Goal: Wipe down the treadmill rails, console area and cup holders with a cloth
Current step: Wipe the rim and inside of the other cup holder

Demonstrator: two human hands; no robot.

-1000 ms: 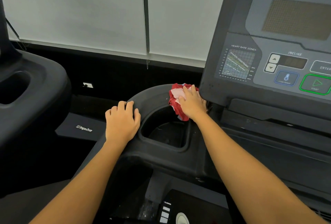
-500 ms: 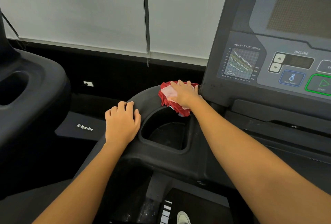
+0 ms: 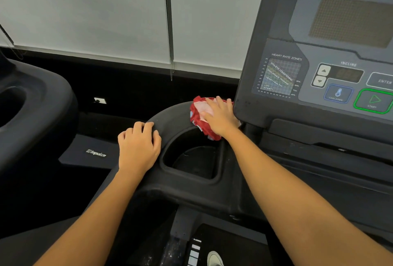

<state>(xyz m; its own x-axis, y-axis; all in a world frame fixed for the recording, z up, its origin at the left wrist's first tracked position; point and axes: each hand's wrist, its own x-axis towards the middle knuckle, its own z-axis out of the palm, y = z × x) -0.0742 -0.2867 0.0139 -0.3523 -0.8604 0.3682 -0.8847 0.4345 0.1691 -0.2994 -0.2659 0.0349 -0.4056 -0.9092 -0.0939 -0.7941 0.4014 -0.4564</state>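
Far left: the black moulded plastic housing of a neighbouring machine [image 3: 32,116], with a recessed pocket. Behind it, white roller blinds [image 3: 85,10] cover the window. Below them sits a dark flat panel with white "Impulse" lettering [image 3: 95,153].

Left hand [image 3: 138,148]: palm down on the outer edge of the black curved plastic treadmill rail [image 3: 170,114], fingers close together and lightly bent over the edge, holding nothing.

Just right of that hand, the deep black cup holder [image 3: 191,159] is set into the same moulding.

The crumpled red cloth with pale patches [image 3: 196,114] lies on the far rim of the cup holder, where the rail meets the console, one corner hanging into the recess.

Right hand [image 3: 219,116]: palm down on the cloth, fingers fairly straight and together, thumb out to the left, pressing the cloth onto the rail.

Right: the grey treadmill console panel [image 3: 276,20], its lower corner touching the cloth, showing a heart rate chart, incline keys and a green-outlined start button [image 3: 373,100].
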